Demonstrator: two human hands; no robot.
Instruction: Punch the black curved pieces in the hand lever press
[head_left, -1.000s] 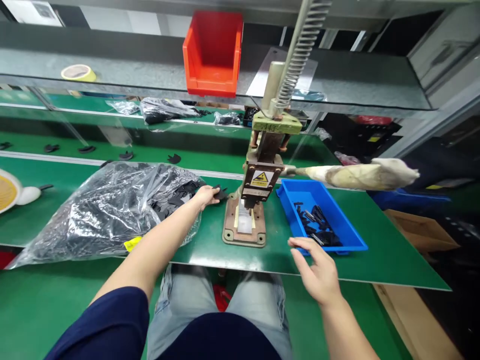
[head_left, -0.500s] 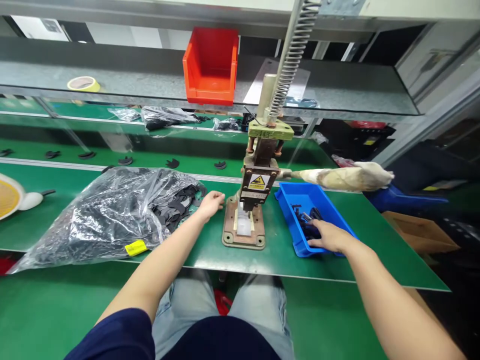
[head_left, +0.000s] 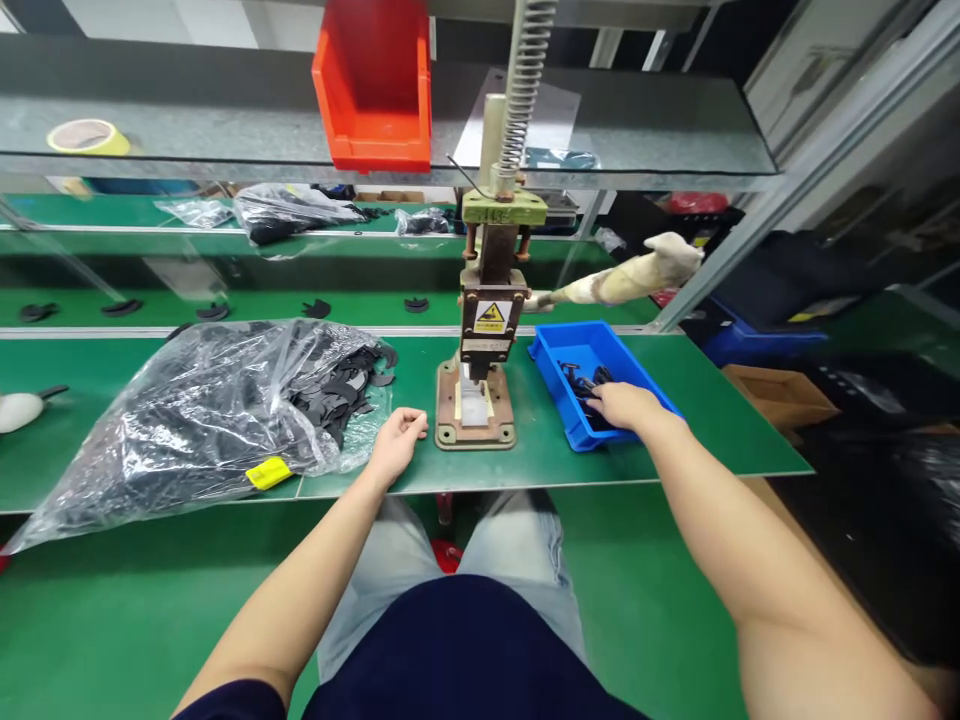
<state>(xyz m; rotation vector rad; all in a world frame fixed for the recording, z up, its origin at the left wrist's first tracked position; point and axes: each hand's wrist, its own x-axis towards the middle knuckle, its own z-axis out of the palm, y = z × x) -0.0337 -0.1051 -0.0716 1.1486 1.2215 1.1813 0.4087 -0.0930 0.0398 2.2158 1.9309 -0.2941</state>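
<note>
My left hand (head_left: 399,446) rests at the bench's front, left of a hand press (head_left: 493,318). Its fingers are curled in a pinch; whatever they hold, if anything, is too small to make out. My right hand (head_left: 628,408) reaches into a blue bin (head_left: 585,343), fingers drawn together among small black parts (head_left: 579,382); what they grip is hidden. A whitish block (head_left: 473,408) sits on the press base (head_left: 447,418) under the ram. Left of my left hand lies a clear plastic bag (head_left: 202,420) spilling flat, curved black pieces (head_left: 341,390).
The press's cloth-wrapped lever (head_left: 626,278) sticks out above the blue bin. A red bin (head_left: 379,130) and a tape roll (head_left: 88,137) stand on the shelf overhead. Several curved black pieces (head_left: 315,309) lie spaced along the green strip behind. A cardboard box (head_left: 780,395) is at the right.
My left hand has come nearer the bench's front edge, away from the bag's opening. My right hand's spread fingers have drawn together over the black parts. The view has shifted.
</note>
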